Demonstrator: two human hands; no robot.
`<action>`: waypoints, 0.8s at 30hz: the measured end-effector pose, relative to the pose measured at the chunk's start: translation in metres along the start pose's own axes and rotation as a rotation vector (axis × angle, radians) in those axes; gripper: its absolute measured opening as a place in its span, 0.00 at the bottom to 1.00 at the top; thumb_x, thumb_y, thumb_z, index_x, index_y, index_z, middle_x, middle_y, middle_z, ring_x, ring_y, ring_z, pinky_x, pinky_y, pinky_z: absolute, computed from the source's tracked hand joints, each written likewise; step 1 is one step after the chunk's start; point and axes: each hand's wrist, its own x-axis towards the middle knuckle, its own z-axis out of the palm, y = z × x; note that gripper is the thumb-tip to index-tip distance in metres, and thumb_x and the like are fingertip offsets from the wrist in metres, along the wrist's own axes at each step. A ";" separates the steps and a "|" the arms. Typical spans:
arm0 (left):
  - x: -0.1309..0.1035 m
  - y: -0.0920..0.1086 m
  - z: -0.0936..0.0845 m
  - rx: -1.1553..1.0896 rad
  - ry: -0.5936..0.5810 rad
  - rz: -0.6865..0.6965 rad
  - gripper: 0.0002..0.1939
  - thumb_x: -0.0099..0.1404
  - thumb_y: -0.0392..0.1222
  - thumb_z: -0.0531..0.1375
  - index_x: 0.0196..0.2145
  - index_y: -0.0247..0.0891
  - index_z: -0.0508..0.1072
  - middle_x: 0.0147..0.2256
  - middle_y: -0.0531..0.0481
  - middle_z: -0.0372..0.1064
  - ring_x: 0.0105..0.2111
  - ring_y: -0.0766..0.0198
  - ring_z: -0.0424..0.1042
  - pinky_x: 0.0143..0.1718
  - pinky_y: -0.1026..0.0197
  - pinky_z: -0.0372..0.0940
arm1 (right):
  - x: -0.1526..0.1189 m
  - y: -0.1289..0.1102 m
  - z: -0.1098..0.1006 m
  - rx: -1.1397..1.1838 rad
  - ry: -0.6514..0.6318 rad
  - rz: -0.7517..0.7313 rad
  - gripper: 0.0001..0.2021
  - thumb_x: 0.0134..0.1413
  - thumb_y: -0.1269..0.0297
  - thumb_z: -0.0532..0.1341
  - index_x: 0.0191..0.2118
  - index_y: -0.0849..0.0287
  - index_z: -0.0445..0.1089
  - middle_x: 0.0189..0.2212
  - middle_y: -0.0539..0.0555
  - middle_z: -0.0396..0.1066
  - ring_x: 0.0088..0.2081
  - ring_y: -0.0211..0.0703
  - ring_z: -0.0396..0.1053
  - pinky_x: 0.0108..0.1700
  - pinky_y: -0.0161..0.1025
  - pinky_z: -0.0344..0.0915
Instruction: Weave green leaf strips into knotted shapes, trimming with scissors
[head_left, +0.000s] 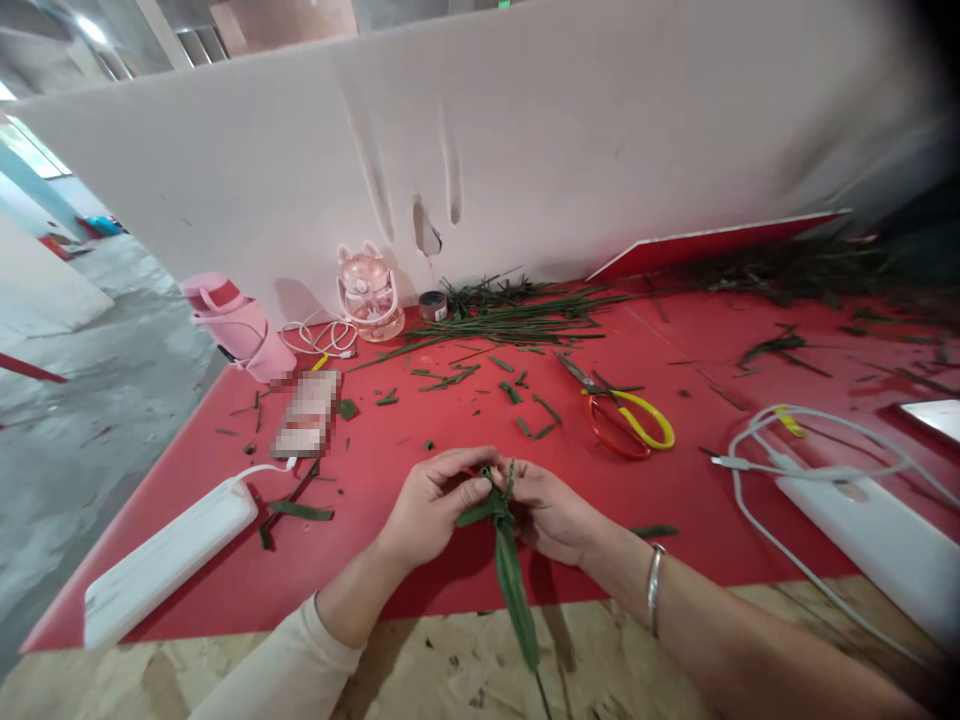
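Observation:
Both hands meet low in the middle of the view around a folded green leaf (511, 580). Its long blade hangs down toward me, and a thin dark stem sticks out at its lower end. My left hand (435, 500) pinches the folded top of the leaf between thumb and fingers. From the other side my right hand (551, 510) grips the same folded part, its fingertips partly hidden behind the leaf. Beyond the hands, scissors (626, 415) with red and yellow handles lie on the red table (420, 420), among several cut leaf scraps (536, 425).
A pink bottle (244, 325), a clear pink jug (367, 295) and a small tin (433, 306) stand at the back. Green strips (525, 320) lie beside them. White power banks (172, 560) with cables flank the hands. A pale panel (525, 150) rises behind.

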 end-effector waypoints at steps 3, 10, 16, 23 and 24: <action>-0.001 0.003 0.001 0.080 0.021 0.068 0.13 0.57 0.42 0.59 0.40 0.36 0.75 0.39 0.44 0.72 0.40 0.60 0.69 0.44 0.59 0.62 | 0.000 0.001 -0.002 -0.009 -0.049 -0.034 0.11 0.35 0.62 0.68 0.24 0.61 0.67 0.13 0.42 0.57 0.14 0.26 0.52 0.17 0.27 0.50; -0.005 0.009 0.005 0.320 0.121 0.155 0.09 0.58 0.41 0.58 0.33 0.37 0.76 0.32 0.47 0.73 0.35 0.63 0.68 0.39 0.63 0.61 | 0.005 0.006 -0.002 -0.088 0.027 0.002 0.07 0.38 0.66 0.66 0.26 0.60 0.68 0.12 0.42 0.59 0.14 0.27 0.53 0.18 0.28 0.52; 0.003 0.000 -0.019 0.352 0.367 -0.044 0.10 0.56 0.44 0.58 0.29 0.35 0.75 0.27 0.50 0.72 0.30 0.65 0.67 0.33 0.65 0.60 | -0.008 -0.021 -0.009 -0.281 -0.049 0.106 0.13 0.49 0.56 0.58 0.37 0.59 0.63 0.24 0.52 0.70 0.23 0.37 0.67 0.23 0.33 0.60; 0.007 -0.010 -0.027 -0.076 0.351 -0.318 0.12 0.50 0.46 0.63 0.30 0.35 0.74 0.26 0.52 0.69 0.25 0.70 0.65 0.24 0.68 0.60 | -0.017 -0.045 -0.019 -0.531 -0.135 0.160 0.17 0.47 0.61 0.62 0.43 0.58 0.60 0.22 0.45 0.63 0.16 0.26 0.51 0.17 0.27 0.43; 0.006 -0.010 -0.026 -0.146 0.354 -0.360 0.12 0.48 0.46 0.64 0.29 0.35 0.74 0.26 0.52 0.69 0.24 0.70 0.65 0.22 0.69 0.60 | -0.016 -0.046 -0.020 -0.541 -0.128 0.148 0.16 0.49 0.59 0.60 0.43 0.58 0.60 0.22 0.46 0.64 0.16 0.26 0.49 0.17 0.27 0.42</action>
